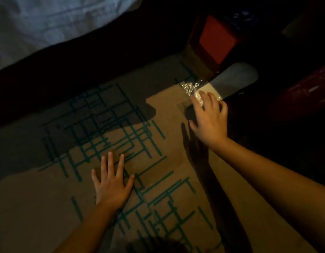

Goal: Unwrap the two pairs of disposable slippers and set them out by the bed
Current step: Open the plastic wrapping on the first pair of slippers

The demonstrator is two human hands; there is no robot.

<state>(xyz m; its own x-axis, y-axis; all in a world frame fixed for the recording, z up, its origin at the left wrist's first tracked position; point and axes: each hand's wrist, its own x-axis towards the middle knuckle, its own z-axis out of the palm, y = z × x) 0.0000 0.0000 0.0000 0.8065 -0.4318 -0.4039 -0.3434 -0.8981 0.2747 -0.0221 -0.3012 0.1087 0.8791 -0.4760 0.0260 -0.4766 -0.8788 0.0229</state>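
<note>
- The slipper pack (229,82) lies on the floor at the far right: a long flat shape with a rounded far end, its grey sole matte and finely grained, a pale cream part at its near end.
- Crinkled clear wrap (191,87) gathers at the pack's near-left end and glints in the light.
- The right hand (210,118) reaches out over the near end of the pack, fingers spread and slightly bent, fingertips touching the cream part and the wrap; nothing is pinched.
- The left hand (112,181) rests flat on the carpet (167,114) at near centre, palm down, fingers fanned apart and holding nothing, well apart from the pack.
- The carpet is short-piled and tan, crossed by thin teal lines in a broken grid; dark shadows fall over its left and near parts.
- The bed (39,24) fills the far left, its pale sheet softly creased above a dark base.
- A dark glossy wooden stand (198,57) with a red panel (218,39) rises just beyond the pack; its foot meets the pack's far-left edge.
</note>
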